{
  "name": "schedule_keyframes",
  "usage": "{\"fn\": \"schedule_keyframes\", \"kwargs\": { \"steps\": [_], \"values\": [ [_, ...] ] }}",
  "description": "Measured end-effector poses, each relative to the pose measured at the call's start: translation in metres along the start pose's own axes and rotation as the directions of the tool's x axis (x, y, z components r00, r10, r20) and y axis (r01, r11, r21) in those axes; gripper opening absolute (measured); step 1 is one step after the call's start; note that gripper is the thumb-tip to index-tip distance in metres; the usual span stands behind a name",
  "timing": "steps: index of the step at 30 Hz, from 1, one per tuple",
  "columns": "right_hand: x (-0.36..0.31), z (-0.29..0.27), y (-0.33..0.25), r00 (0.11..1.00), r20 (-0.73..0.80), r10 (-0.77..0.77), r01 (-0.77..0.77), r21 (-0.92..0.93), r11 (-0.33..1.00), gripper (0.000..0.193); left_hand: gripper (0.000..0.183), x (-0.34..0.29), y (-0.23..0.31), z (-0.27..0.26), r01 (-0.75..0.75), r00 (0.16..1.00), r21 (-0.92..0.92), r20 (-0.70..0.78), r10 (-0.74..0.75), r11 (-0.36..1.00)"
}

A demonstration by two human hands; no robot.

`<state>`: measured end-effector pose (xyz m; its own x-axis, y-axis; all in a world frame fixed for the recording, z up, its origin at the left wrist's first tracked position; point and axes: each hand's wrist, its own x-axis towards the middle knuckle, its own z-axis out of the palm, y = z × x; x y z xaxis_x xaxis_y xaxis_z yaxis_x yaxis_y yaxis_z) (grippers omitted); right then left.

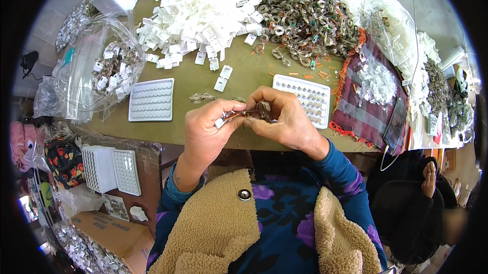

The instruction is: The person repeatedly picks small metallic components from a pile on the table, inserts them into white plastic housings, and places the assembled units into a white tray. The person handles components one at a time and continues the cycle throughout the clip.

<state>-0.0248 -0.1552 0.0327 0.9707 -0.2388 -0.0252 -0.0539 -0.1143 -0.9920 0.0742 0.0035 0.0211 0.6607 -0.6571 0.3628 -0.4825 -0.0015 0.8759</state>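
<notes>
Above the table's near edge, my two hands work close together. My left hand (207, 124) pinches a small white plastic piece (219, 122) and a thin copper-coloured wire between thumb and fingers. In my right hand (284, 121), closed with thumb and forefinger, is a small coiled wire (263, 109) in clear covering. The wire seems to run from one hand to the other; the fingers partly hide it. Just beyond my left hand lies another coiled wire (202, 97). A small opened white plastic case (222, 78) lies farther back.
White trays flank my hands: one (151, 100) at left, one (315, 102) with small round pieces at right. White cases (198, 14) and coiled wires (305, 14) are heaped behind. A plaid cloth (371, 101) bears clear pieces and a phone (395, 124). Another person's hand (429, 178) is at right.
</notes>
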Motion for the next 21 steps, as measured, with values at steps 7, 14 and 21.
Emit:
{"fn": "schedule_keyframes", "kwargs": {
  "steps": [7, 14, 21],
  "values": [
    [0.003, -0.005, -0.004, 0.978, 0.101, 0.181, -0.191, 0.095, 0.977, 0.018, 0.029, -0.001, -0.002, -0.004, -0.165, 0.982, 0.116, 0.115, 0.152, 0.979],
    [0.002, -0.014, -0.012, 0.948, 0.242, 0.206, -0.232, 0.084, 0.969, 0.013, 0.027, 0.003, -0.004, -0.007, -0.267, 0.945, 0.040, 0.205, 0.254, 0.963],
    [0.002, -0.014, -0.008, 0.930, 0.253, 0.267, -0.315, 0.173, 0.933, 0.014, 0.025, -0.003, -0.012, -0.007, -0.080, 0.985, -0.104, 0.145, 0.095, 0.991]
  ]
}}
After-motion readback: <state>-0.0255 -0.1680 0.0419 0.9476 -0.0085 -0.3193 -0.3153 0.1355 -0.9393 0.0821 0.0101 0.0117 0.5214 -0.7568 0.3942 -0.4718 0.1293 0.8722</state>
